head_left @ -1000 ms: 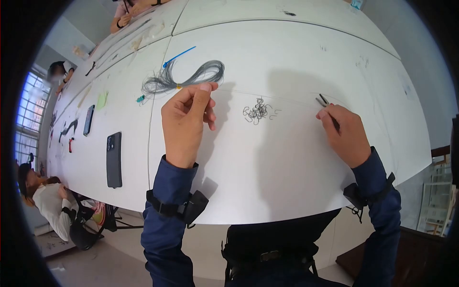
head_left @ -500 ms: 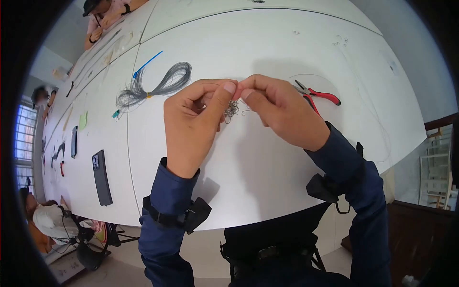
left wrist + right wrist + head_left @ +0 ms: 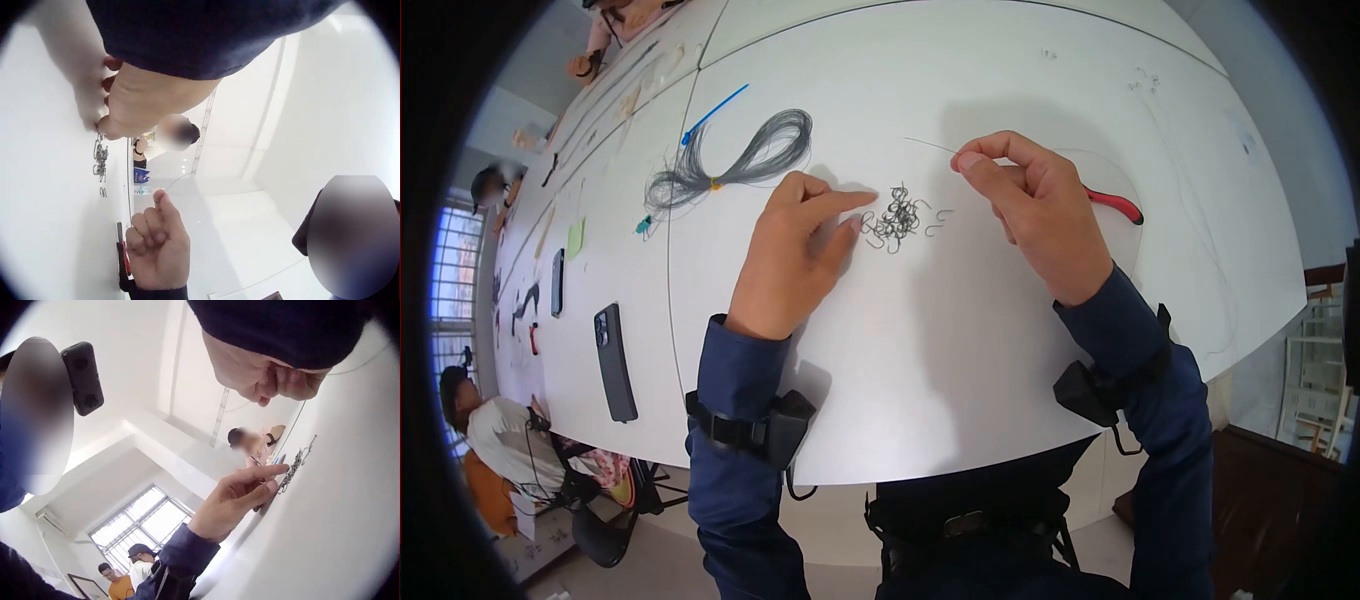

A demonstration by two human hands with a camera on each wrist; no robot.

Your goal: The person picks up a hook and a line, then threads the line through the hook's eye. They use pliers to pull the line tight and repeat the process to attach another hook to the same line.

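Dark phone (image 3: 615, 365) — green slip (image 3: 576, 239)

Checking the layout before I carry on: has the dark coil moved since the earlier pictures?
No, the dark coil still lies across the table seam, as before.

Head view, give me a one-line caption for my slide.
Left hand beside a pile of small hooks, right hand pinching a fine strand.
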